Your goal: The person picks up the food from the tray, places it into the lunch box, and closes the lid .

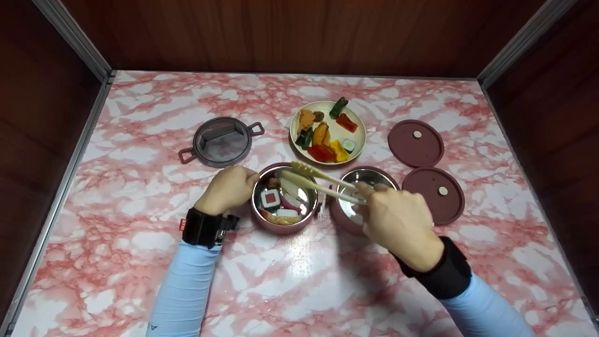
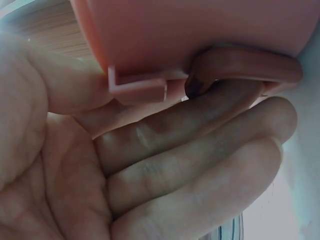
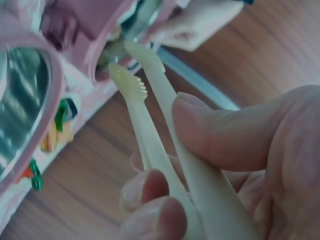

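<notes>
In the head view my left hand [image 1: 229, 189] holds the left side of a pink steel-lined pot [image 1: 284, 229]. The left wrist view shows my fingers [image 2: 190, 130] under the loop of its side handle [image 2: 250, 64], thumb against the wall. Inside the pot lie a toy sushi roll [image 1: 270, 199] and several other food pieces. My right hand [image 1: 398, 215] grips cream tongs [image 1: 332, 192], whose tips part slightly over this pot's rim. Between the tips nothing shows in the right wrist view. A second pink pot [image 1: 344, 213] stands under my right hand, partly hidden by it.
Behind the pots sits a cream plate [image 1: 330, 122] with several toy foods. A grey lid with two handles [image 1: 222, 142] lies at the left. Two dark red round lids [image 1: 407, 145] lie at the right, edges meeting. Wooden walls [image 1: 299, 37] border the marbled table [image 1: 290, 290].
</notes>
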Demonstrator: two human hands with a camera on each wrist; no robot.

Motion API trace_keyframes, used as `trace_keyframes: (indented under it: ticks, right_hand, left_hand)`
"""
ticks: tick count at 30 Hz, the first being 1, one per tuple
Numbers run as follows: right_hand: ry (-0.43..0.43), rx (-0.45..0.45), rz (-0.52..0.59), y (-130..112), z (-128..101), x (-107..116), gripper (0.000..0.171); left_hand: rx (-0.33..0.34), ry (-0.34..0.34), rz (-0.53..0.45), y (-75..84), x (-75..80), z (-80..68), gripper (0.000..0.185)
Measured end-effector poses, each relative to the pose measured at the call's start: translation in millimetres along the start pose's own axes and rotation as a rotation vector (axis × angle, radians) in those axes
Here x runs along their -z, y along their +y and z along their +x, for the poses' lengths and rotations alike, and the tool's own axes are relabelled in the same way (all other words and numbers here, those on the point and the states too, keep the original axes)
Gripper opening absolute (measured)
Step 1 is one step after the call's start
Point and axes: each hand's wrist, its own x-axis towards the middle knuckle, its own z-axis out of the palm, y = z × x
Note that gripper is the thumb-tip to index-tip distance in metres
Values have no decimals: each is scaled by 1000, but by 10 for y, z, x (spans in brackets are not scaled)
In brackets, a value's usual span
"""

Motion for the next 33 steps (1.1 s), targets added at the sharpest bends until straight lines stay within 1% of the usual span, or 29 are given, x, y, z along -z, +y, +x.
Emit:
trace_keyframes:
  ticks: [4, 7, 9, 11, 13, 16, 19, 23, 27, 31, 33]
  right_hand:
    - [17, -61, 36, 150, 46, 90, 23]
    - [47, -96, 47, 293, 73, 134, 23]
    - [59, -119, 70, 397, 89, 157, 28]
    - [69, -139, 82, 504, 109, 170, 28]
    - [67, -170, 101, 607, 130, 175, 26]
    - [69, -200, 103, 770, 165, 163, 15]
    - [57, -210, 92, 937, 201, 137, 14]
    - [-37, -211, 78, 1145, 286, 93, 15]
    - [-148, -207, 62, 1294, 389, 33, 11]
    - [-208, -216, 52, 1367, 458, -14, 11]
    - [-219, -213, 49, 1382, 482, -31, 12]
  left_hand:
    - [1, 1, -1, -2, -1, -2, 34]
    - [4, -1, -3, -2, 0, 1, 35]
    - [6, -5, -5, 1, 2, 4, 35]
    - [8, -8, -5, 3, 4, 7, 36]
    - [11, -11, -5, 3, 6, 7, 36]
    - [13, -13, -3, 1, 7, 8, 36]
    - [8, -8, 1, 0, 9, 5, 36]
    - [-2, 4, 7, -4, 7, 4, 35]
    - [-8, 9, 8, -8, 1, 6, 34]
    - [-13, 10, 9, -2, -4, 6, 35]
    - [-16, 12, 9, -1, -5, 5, 36]
